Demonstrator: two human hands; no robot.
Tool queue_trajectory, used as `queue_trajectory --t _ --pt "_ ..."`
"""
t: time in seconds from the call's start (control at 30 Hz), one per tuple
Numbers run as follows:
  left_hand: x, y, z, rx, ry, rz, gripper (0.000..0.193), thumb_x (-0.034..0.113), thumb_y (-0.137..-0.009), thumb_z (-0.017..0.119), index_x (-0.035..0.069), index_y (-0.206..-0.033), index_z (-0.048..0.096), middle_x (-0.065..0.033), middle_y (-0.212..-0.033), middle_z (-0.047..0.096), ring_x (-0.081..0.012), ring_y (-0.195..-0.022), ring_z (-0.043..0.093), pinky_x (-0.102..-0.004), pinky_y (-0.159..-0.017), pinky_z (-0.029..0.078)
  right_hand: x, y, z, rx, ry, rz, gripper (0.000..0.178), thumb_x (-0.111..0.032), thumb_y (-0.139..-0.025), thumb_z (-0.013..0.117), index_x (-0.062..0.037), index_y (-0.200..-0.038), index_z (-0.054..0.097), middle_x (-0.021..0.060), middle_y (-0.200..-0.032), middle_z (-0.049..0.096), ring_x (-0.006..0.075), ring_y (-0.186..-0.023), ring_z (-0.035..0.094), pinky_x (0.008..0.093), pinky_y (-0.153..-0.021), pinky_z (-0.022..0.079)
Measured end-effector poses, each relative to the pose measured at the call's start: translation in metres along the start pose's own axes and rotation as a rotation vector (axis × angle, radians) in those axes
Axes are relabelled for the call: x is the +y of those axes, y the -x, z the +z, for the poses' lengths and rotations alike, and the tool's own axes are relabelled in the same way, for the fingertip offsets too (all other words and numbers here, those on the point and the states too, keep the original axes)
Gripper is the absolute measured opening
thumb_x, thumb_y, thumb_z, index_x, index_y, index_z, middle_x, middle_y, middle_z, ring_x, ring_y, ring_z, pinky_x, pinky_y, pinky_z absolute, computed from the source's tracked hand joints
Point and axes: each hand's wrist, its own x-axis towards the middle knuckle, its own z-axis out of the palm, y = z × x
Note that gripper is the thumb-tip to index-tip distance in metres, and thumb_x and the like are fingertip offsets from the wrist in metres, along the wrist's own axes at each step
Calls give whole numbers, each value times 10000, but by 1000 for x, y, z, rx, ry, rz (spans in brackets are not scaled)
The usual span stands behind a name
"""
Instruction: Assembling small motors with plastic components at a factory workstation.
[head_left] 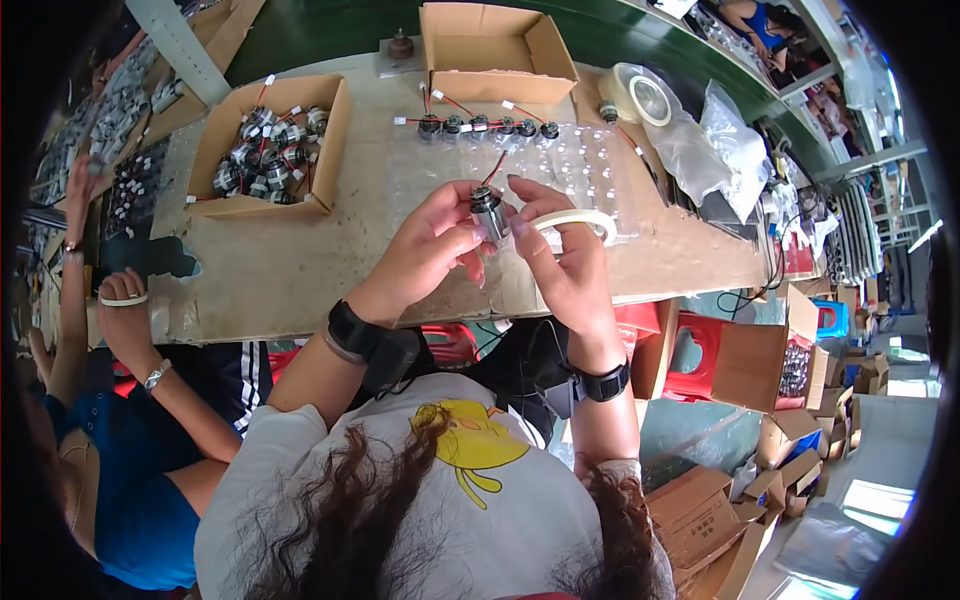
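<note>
Above the near part of the table, my left hand (pixel 428 245) pinches a small silvery electric motor (pixel 489 212) between thumb and fingers. Its black end is uppermost, and a red wire rises from it. A narrow roll of pale tape (pixel 606 226) hangs round the fingers of my right hand (pixel 572 265). That hand's thumb and fingertips meet the motor's right side; whether a piece of tape lies between them cannot be made out. Beyond my hands, several similar motors (pixel 480 125) with wires and white plugs stand in a row on a clear plastic tray (pixel 400 165).
A cardboard box (pixel 330 150) full of motors is at the left, with an open box (pixel 500 85) behind the row. Large tape rolls (pixel 651 101) and plastic bags (pixel 735 150) lie at the right. A co-worker's hand (pixel 125 312) is at the far left.
</note>
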Motion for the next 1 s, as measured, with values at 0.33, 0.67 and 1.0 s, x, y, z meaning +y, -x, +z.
queue_trajectory --t 0.33,0.67,1.0 --pt "0 4 6 15 -128 54 433 60 -898 512 40 -1302 360 -91 -1118 551 -156 -945 589 -285 -637 552 2 3 7 65 98 39 103 -58 -889 581 35 -929 600 205 -1156 605 249 -1087 582 350 -896 447" --pt "-7 2 7 64 -178 117 445 -23 -862 576 49 -1252 376 -84 -1180 550 -135 -1024 580 -255 -638 575 1 5 14 120 201 -9 69 -32 -863 591 16 -910 604 186 -1085 625 293 -1059 606 368 -898 455" --pt "-5 4 1 49 -107 46 386 49 -900 569 28 -1259 430 -67 -1122 577 -139 -977 601 -256 -610 561 -2 1 14 127 560 -229 108 -67 -849 644 -8 -935 616 174 -1093 629 313 -1021 619 379 -897 455"
